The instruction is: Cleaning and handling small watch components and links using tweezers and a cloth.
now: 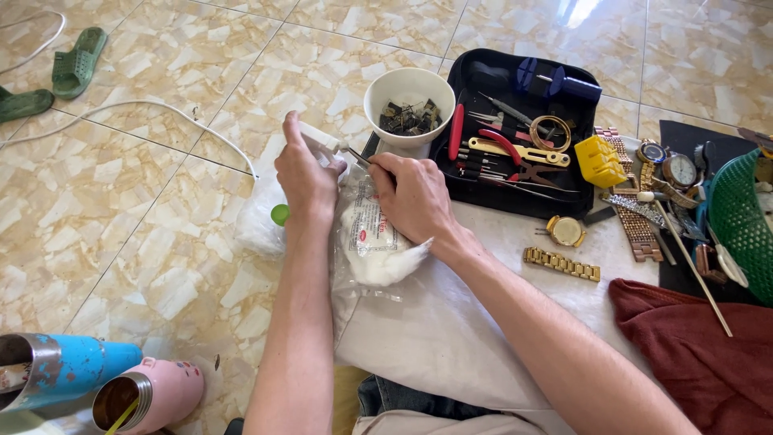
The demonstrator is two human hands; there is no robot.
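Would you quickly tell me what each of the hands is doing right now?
Left hand: closed around a small white bottle.
Right hand: closed, pinching thin tweezers at the bottle's tip.

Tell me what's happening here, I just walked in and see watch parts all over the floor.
A person sits on the tiled floor. Their left hand grips a small white bottle, and their right hand holds a thin tool at its tip, above a bag of cotton. A white bowl, a black tool tray and a gold watch lie nearby.
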